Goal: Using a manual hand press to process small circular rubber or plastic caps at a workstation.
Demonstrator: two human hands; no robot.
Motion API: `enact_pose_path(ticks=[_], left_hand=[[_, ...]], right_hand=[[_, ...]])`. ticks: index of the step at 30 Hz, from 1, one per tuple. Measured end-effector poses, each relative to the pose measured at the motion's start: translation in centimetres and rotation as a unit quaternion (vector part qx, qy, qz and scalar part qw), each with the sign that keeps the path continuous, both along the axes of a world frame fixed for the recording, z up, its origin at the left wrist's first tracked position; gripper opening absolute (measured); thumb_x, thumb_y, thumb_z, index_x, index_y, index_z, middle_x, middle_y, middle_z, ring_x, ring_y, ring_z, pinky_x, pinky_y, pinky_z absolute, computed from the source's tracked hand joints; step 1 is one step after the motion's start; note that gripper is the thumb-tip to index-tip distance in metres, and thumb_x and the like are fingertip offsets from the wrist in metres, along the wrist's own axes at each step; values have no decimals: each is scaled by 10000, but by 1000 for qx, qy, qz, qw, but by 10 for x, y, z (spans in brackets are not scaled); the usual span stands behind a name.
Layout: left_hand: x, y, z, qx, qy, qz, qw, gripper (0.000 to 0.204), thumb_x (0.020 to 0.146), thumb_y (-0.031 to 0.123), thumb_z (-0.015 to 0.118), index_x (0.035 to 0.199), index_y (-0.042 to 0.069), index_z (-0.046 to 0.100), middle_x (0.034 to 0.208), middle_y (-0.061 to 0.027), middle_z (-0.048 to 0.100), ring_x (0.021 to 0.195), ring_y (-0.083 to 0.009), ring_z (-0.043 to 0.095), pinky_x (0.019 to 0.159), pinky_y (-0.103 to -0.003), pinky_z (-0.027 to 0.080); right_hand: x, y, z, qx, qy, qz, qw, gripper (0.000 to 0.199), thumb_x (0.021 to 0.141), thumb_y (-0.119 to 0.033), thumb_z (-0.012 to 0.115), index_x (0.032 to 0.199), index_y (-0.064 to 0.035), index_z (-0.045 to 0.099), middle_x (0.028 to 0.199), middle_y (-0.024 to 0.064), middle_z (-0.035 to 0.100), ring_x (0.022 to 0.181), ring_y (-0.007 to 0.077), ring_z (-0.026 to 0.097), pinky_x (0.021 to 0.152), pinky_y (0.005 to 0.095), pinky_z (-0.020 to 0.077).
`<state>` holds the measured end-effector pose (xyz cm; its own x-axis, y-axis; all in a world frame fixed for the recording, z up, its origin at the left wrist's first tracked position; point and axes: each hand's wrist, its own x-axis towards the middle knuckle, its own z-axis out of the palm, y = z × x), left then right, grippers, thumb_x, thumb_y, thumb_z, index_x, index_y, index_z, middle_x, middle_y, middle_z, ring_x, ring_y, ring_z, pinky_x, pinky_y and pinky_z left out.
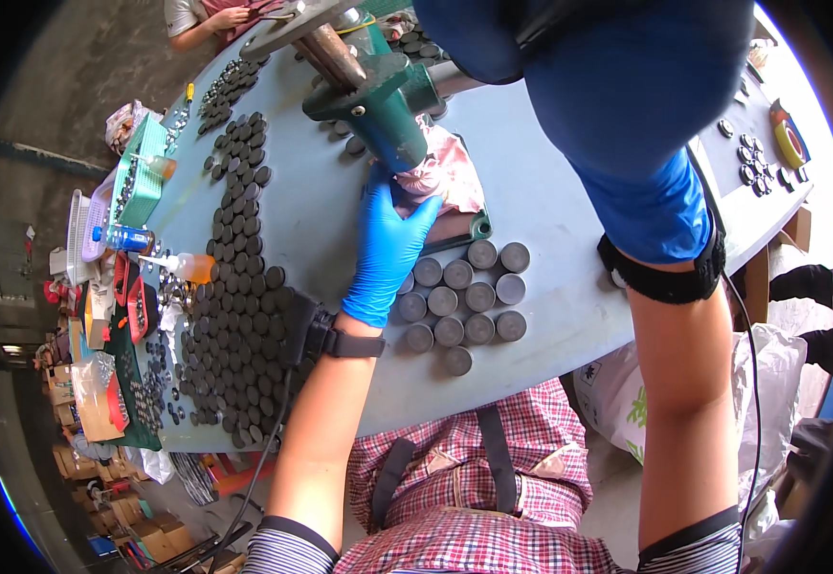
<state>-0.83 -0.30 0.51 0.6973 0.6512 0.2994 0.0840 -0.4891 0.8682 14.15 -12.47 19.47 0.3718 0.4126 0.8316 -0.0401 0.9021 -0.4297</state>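
Observation:
My left hand (392, 234), in a blue glove, reaches under the ram of a green hand press (392, 124). Its thumb and fingers curve around the spot below the ram, and what they hold there is hidden. Crumpled pink cloth (455, 172) lies on the press base beside the thumb. Large and close in the upper right, my right hand (627, 67) is raised in a blue glove, its fingers curled at the press's lever side. A metal shaft (455, 78) runs from the press towards it. Nearest my left wrist are several round grey caps (457, 274) on the table.
Many dark caps (239, 287) cover the table's left side. Beyond them stand a green basket (145, 172), a blue-capped bottle (124, 238) and an orange-filled squeeze bottle (187, 266). Tape rolls (791, 143) lie far right. Another person's hand (230, 17) shows at the top.

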Motion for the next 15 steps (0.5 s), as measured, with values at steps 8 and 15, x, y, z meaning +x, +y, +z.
enact_pose_path(ticks=[8,15], left_hand=[[-47,29,12,85,98,83,988,565,829,41,724,1338,21,479,1129,-78,607,1073,-182,574,943,-356,476],[-112,14,7,45,199,-42,978,486,837,80,714,1295,35,560,1189,-110,608,1041,-243,591,944,-359,473]], right_hand=[[5,40,35,-141,110,84,980,455,965,-446,458,638,-130,481,524,4,432,405,132,397,385,259,289],[13,36,32,-131,29,41,990,509,981,-528,370,749,-104,529,562,16,476,412,107,396,371,261,274]])
